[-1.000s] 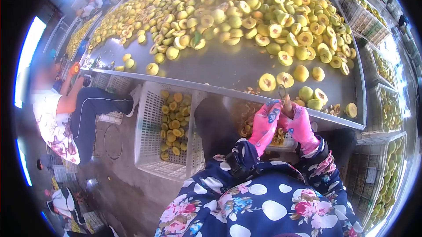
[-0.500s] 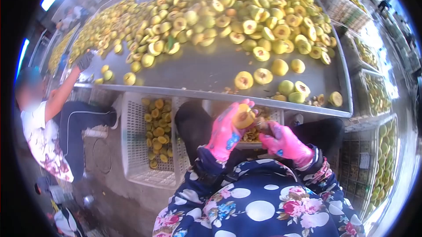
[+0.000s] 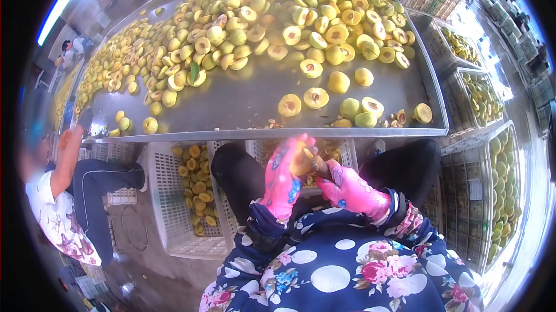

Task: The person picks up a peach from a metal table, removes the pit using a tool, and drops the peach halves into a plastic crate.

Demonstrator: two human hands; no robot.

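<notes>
In the head view, my left hand, in a pink patterned glove, is closed around a yellow peach half. My right hand, gloved alike, is closed with its fingertips against the fruit. What it grips is mostly hidden; a small brownish end shows beside the peach. Both hands are in front of the metal table, above a white crate holding yellowish pieces between my knees. Cut peaches lie on the near part of the table, some with brown pits showing.
A large heap of halved peaches covers the table's far side. A white crate of peach halves stands left of my knees. Stacked crates of fruit line the right side. Another person sits at the left with an arm at the table.
My right hand has come closer to the peach half and now touches it. The view has shifted, so the table and crates appear further left.
</notes>
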